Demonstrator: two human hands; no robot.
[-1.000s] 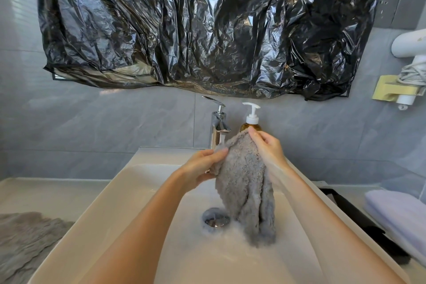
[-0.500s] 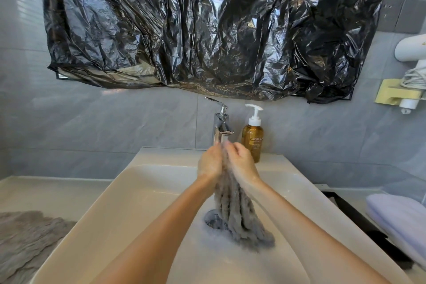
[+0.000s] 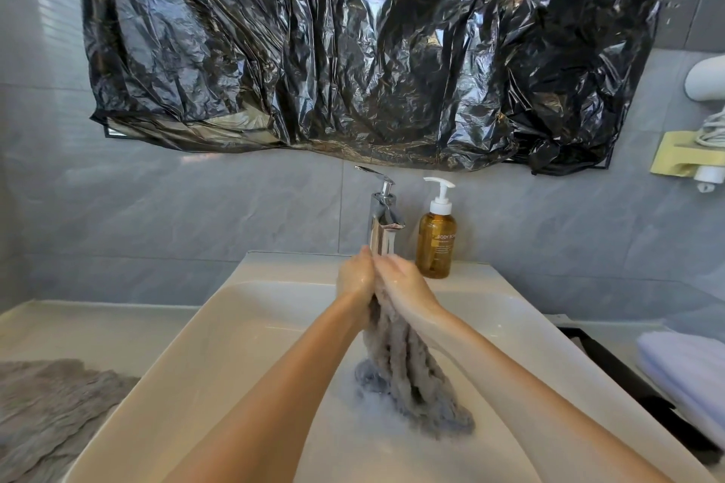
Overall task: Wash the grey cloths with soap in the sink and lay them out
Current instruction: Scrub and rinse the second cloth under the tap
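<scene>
Grey tiles back a white sink (image 3: 235, 325), where the left hand (image 3: 355, 278) and right hand (image 3: 404, 284) press together under the tap (image 3: 382, 216), both gripping the bunched top of a grey cloth (image 3: 408, 372). Its lower end trails in foamy water. A soap bottle (image 3: 436, 243) stands just beside the tap, and a second cloth (image 3: 47, 412) lies on the table (image 3: 78, 325) at the left.

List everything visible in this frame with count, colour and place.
Crinkled black plastic sheet: one, black, wall above tap.
Chrome metal tap: one, silver, behind sink.
Amber pump soap bottle: one, amber, right of tap.
White rectangular sink: one, white, centre.
Bunched fluffy grey cloth: one, grey, hanging into sink.
Flat grey cloth: one, grey, left counter.
Folded pale towel: one, lilac-white, right counter.
Black tray: one, black, between sink and towel.
White hairdryer: one, white, right wall.
Left hand, right hand: two, both grip bunched cloth's top.
</scene>
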